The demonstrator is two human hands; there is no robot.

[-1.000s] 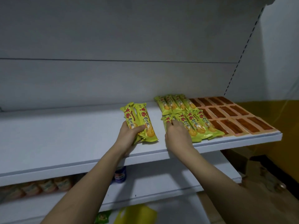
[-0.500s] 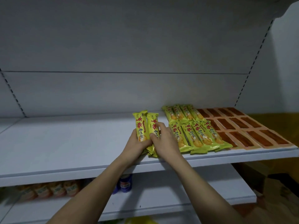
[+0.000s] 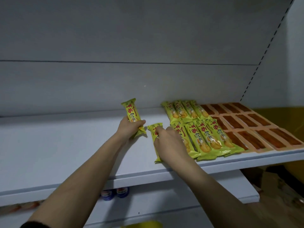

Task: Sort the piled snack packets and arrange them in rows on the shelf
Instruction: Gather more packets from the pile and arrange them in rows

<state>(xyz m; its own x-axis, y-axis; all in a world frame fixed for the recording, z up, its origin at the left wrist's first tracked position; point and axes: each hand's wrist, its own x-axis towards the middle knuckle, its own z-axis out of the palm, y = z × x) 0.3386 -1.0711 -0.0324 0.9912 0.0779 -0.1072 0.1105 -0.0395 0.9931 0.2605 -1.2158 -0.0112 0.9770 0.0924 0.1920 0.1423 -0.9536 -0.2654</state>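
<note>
Left hand: the left hand [image 3: 130, 128] is closed around the lower half of one yellow-green packet [image 3: 133, 116]; thumb on one side, fingers wrapped on the other. The packet stands tilted, its top end leaning away from the person, its bottom end near the shelf surface.
Right hand: the right hand [image 3: 169, 143] lies just to the right of the left grip, fingers bent down on a second yellow-green packet [image 3: 154, 134]. This packet lies flat on the shelf, mostly covered by the hand. I cannot tell if the fingers pinch it or only press it.
Between the two grips: the two packets are near each other but apart; a narrow strip of bare shelf shows between them.
Right of the right hand: the yellow-green rows [image 3: 197, 129], two rows of packets lying side by side, the nearest one touching the hand.
Further right: the orange-brown flat packets [image 3: 256, 127], in rows up to the shelf end.
Under both grips: the white shelf [image 3: 65, 153], bare to the left of the left hand.
Below the shelf: two blue containers [image 3: 115, 193] on the lower shelf, partly hidden.
</note>
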